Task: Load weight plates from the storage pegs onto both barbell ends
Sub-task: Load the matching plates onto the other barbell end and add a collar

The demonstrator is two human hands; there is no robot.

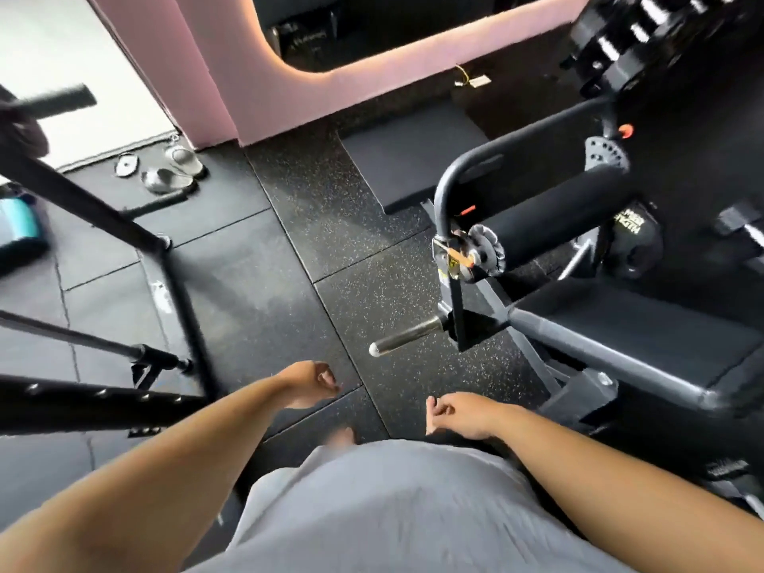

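My left hand (308, 384) hangs in front of me over the black rubber floor, fingers loosely curled, holding nothing. My right hand (459, 413) hangs the same way, a little lower and to the right, also holding nothing. A bare steel sleeve (407, 341) with a rounded tip sticks out to the left from the dark machine frame, just above and between my hands. A stack of black weight plates (645, 39) sits at the top right, blurred. No plate is on the sleeve.
A padded roller (554, 225) and a curved black bar (516, 159) belong to the machine on the right. A black rack frame (107, 225) stands on the left. Sandals (169, 171) lie by the pink wall (314, 88). A teal object (20, 225) sits at the left edge.
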